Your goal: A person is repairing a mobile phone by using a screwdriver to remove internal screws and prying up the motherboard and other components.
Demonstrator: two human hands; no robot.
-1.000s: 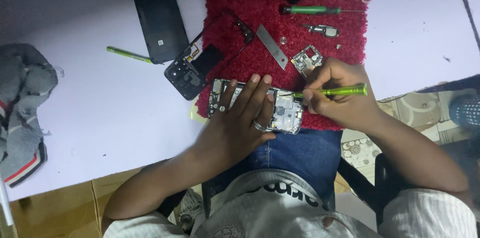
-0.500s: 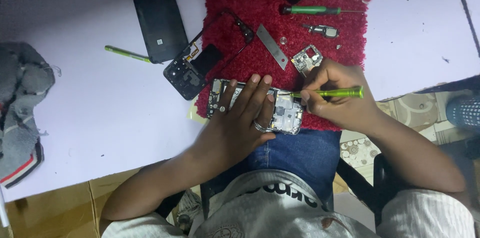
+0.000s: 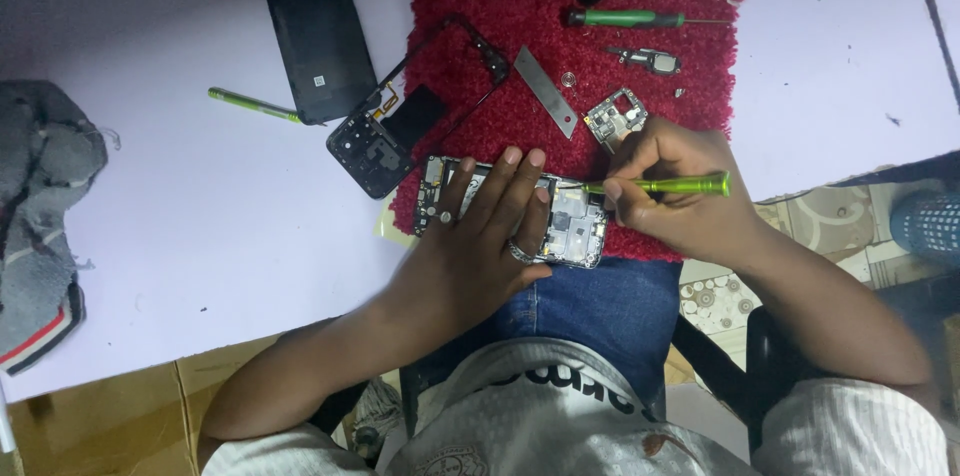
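Note:
An opened phone body (image 3: 572, 228) lies on the near edge of a red fuzzy mat (image 3: 570, 86). My left hand (image 3: 485, 236) lies flat over it, fingers spread, pinning it down; a ring is on one finger. My right hand (image 3: 672, 191) grips a green screwdriver (image 3: 680, 185), held level with its tip on the phone's right part. A small circuit board (image 3: 615, 119) rests just above my right hand.
On the mat: another green screwdriver (image 3: 625, 19), a metal blade (image 3: 545, 91), a small part (image 3: 650, 60), a black frame (image 3: 385, 141). A black phone back cover (image 3: 315, 26) and green stick (image 3: 252, 105) lie on the white table. Grey cloth (image 3: 40, 216) at left.
Both hands stay on the phone; the screwdriver has shifted only slightly.

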